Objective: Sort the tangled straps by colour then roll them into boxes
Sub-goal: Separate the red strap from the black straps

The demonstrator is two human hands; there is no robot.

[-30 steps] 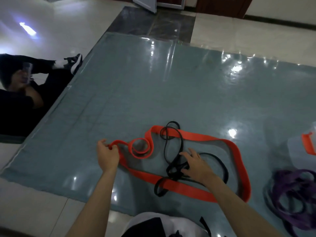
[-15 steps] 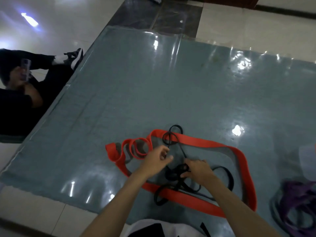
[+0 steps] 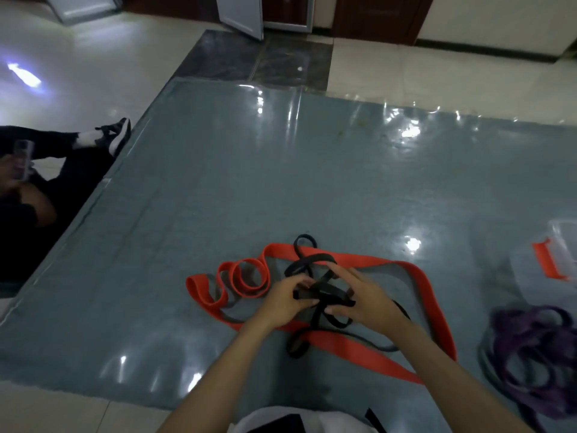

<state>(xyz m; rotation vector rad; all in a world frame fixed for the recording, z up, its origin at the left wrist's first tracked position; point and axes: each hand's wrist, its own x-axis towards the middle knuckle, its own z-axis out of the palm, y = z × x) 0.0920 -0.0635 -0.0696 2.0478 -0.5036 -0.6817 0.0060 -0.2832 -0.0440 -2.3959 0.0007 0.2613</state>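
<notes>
Both our hands, left hand (image 3: 282, 303) and right hand (image 3: 363, 296), pinch the thin black strap (image 3: 315, 295) knotted over the flat, wide red strap (image 3: 368, 346) near the shiny mat's (image 3: 218, 198) front edge.

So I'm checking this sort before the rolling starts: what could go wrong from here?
Both the left hand and right hand grip the black strap, which crosses over the red strap. Lifting may drag the red one along and undo its coiled end. Pulling hard could also tighten the black tangle. The purple straps lie close by and might get mixed in.
</notes>
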